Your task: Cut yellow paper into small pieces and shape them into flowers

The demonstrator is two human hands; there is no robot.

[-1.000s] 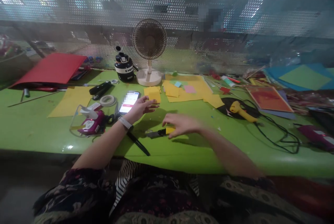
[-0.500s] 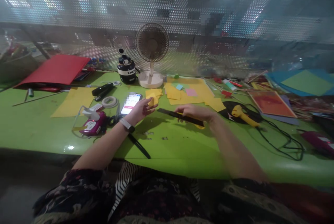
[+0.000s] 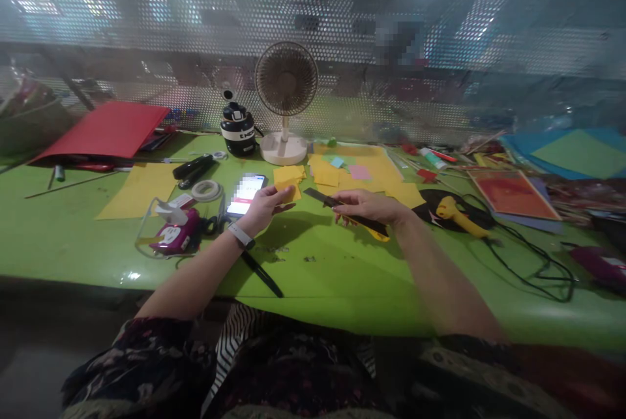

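Observation:
My right hand (image 3: 364, 204) is closed around a long, thin dark strip (image 3: 317, 196), perhaps folded card, which slants down to the right above the green table. A bit of yellow shows under its lower end. To the left, my left hand (image 3: 267, 205) has thumb and fingers pressed together. Something thin pokes out at its fingertips, too small to name. Yellow paper pieces (image 3: 287, 176) lie just beyond that hand, and a lit phone (image 3: 246, 195) is beside it. Under the left wrist lies a black pen-like stick (image 3: 263, 275).
A fan (image 3: 286, 80) and a black bottle (image 3: 238, 132) stand at the back. Left are a tape roll (image 3: 206, 191), a black stapler (image 3: 192, 168) and a purple device (image 3: 173, 236). A yellow glue gun (image 3: 457, 216) with a looping cable lies right.
The left fingers have closed from a spread pose. My right hand has shifted its hold, and the dark strip has moved slightly right, its left end a little higher.

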